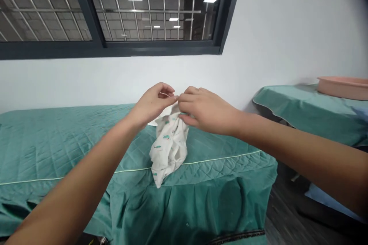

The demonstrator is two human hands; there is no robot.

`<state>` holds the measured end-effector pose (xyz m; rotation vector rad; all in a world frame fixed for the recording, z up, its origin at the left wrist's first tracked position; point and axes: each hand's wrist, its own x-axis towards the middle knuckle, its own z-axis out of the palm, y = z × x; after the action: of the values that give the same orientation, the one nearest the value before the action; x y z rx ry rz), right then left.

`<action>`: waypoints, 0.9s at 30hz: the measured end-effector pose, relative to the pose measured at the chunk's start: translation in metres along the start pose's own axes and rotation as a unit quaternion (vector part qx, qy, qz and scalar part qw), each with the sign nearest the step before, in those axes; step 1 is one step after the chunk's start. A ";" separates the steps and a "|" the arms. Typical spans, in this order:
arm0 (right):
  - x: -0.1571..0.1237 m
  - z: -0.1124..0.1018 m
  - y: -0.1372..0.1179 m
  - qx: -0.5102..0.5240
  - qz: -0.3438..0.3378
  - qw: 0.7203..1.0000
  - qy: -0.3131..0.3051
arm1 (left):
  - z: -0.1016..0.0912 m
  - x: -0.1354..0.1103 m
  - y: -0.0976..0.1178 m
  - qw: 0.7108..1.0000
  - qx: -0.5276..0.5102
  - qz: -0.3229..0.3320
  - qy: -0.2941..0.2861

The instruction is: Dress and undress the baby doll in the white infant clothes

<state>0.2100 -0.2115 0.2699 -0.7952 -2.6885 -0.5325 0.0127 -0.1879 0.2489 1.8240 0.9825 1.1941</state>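
A thin white cloth (169,145) with small green animal-like prints hangs in loose folds in front of me, its lower tip just over the front edge of the green bed cover. My right hand (199,107) has its fingers closed on the cloth's upper end. Close beside it, my left hand (158,101) pinches at the same upper edge, thumb touching near the right fingertips, with a thin white edge or string between its fingers. Fingers hide part of the cloth's top. Whether it is a garment, I cannot tell.
A quilted green bed cover (71,138) with a pale piping line spreads below my hands. At the right, a pink basin (342,87) rests on another green-covered surface (290,101). Behind are a white wall (273,38) and a dark-framed, barred window (155,48).
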 end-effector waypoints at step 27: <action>-0.006 0.106 0.038 0.734 0.263 0.621 -0.083 | 0.031 -0.006 -0.109 0.921 -0.357 -0.143 -0.056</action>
<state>0.2192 -0.1394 0.1835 -0.8825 -1.7689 1.7033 0.0185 -0.1506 0.1424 1.1104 0.5999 1.0605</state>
